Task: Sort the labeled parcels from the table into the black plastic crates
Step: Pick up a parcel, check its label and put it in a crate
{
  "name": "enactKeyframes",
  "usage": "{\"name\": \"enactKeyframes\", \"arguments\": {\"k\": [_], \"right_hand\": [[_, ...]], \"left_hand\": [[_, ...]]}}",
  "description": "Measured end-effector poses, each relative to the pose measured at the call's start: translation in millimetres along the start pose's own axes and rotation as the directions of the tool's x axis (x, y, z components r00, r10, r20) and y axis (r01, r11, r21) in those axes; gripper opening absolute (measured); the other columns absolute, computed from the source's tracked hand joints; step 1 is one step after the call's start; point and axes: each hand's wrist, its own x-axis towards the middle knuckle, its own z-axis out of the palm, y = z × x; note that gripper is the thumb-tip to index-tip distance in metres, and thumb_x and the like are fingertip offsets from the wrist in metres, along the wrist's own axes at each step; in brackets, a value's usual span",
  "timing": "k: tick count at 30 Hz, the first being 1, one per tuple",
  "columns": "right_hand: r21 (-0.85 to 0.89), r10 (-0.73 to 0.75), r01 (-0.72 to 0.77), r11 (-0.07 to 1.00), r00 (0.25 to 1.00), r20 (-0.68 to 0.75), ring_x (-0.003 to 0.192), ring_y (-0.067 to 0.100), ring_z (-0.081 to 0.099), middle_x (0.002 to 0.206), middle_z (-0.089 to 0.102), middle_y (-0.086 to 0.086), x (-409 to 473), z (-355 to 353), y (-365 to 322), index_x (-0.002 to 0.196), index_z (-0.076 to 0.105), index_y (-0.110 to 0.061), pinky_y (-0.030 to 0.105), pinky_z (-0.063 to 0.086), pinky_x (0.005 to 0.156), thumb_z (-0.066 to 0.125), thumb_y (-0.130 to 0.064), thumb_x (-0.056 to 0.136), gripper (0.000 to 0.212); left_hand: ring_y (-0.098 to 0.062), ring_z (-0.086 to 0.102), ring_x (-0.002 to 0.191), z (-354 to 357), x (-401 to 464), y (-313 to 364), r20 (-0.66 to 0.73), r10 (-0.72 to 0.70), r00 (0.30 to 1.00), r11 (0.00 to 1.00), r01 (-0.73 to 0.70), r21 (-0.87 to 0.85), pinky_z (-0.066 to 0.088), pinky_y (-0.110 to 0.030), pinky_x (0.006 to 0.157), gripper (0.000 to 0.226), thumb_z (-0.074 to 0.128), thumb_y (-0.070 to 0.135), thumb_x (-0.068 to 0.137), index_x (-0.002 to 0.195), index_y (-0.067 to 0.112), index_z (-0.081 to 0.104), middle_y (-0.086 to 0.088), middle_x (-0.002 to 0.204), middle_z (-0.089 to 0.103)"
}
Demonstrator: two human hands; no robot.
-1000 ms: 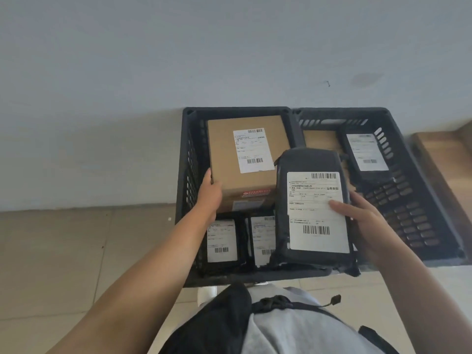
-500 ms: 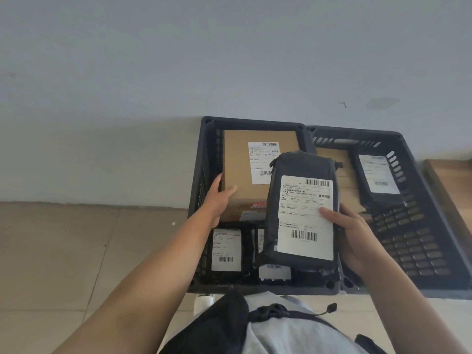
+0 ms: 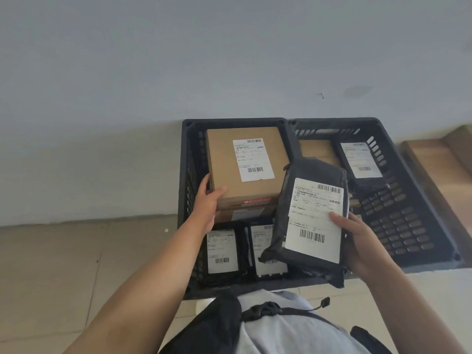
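Nearest, a black strap with a buckle [image 3: 265, 309] is seen across a grey shirt [image 3: 288, 330], just before the near rim of the left crate [image 3: 184, 200]. Above that crate's near right corner a black poly-bag parcel [image 3: 310, 198] is held by the right hand [image 3: 362, 241]: the thumb is pressed on its white label [image 3: 315, 221] and the fingers are curled beneath its right edge. The parcel's long axis is run from the near rim toward the wall, tilted slightly right at the far end, label upward, one barcode near and one far. Inside the left crate, at its near end, two black labelled parcels [image 3: 221, 251] are laid side by side. Farther in, a brown cardboard box [image 3: 242, 169] is gripped at its near left corner by the left hand [image 3: 208, 204], thumb on top, fingers down the side. Against the left crate's right wall a second black crate [image 3: 408, 200] is set, in which a black labelled parcel [image 3: 360, 159] is rested at the far end beside brown cardboard [image 3: 315, 149].
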Motion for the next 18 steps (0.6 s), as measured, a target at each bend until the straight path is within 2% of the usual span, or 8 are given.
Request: {"name": "enactKeyframes", "arguments": {"k": [2,6,12,16,18], "right_hand": [[-0.009,-0.01,0.01,1.0,1.0,-0.003,0.104,0.034,0.077,0.119,0.078,0.01,-2.9,0.8,2.3,0.123,0.066,-0.019,0.049,0.066,0.074,0.07,-0.021,0.086,0.037],[-0.001,-0.017,0.017,1.0,1.0,-0.005,0.102,0.032,0.078,0.117,0.079,0.008,-7.6,2.2,5.2,0.125,0.064,-0.019,0.044,0.065,0.068,0.071,-0.022,0.083,0.043],[-0.005,-0.005,0.005,1.0,0.998,-0.057,0.099,0.03,0.078,0.114,0.079,0.005,-10.0,-2.2,13.5,0.123,0.064,-0.024,0.043,0.064,0.065,0.065,-0.019,0.097,0.026],[-0.007,0.008,-0.008,1.0,0.999,-0.047,0.1,0.031,0.078,0.116,0.079,0.007,-9.0,1.0,12.4,0.125,0.064,-0.023,0.044,0.064,0.066,0.067,-0.02,0.095,0.03],[0.013,0.012,-0.012,1.0,1.0,-0.01,0.103,0.033,0.077,0.118,0.078,0.008,-6.4,5.2,9.4,0.127,0.063,-0.021,0.045,0.064,0.067,0.068,-0.019,0.092,0.036]], "left_hand": [[-0.027,0.06,0.125,-2.7,-0.9,-0.1,0.001,-0.007,1.0,1.0,0.007,0.01,0.046,-0.061,0.108,0.066,0.069,0.018,0.098,0.151,0.045,0.039,-0.001,0.137,0.062],[-0.025,0.058,0.127,-3.3,-3.3,-1.5,-0.014,-0.015,1.0,1.0,0.015,0.012,0.041,-0.061,0.112,0.062,0.065,0.016,0.1,0.151,0.043,0.042,0.002,0.134,0.065],[-0.027,0.046,0.143,11.1,-4.0,-5.0,-0.039,-0.011,0.999,0.997,0.014,0.07,0.027,-0.069,0.119,0.06,0.057,0.022,0.106,0.157,0.043,0.032,0.004,0.15,0.054],[-0.029,0.041,0.147,7.8,-9.0,4.2,0.016,-0.049,0.999,0.989,0.047,0.137,0.028,-0.068,0.119,0.065,0.054,0.025,0.108,0.161,0.044,0.022,0.003,0.157,0.046],[-0.031,0.036,0.15,7.9,-12.7,11.1,0.026,-0.053,0.998,0.973,0.045,0.228,0.029,-0.066,0.119,0.069,0.054,0.028,0.108,0.163,0.042,0.015,0.002,0.162,0.04]]}}
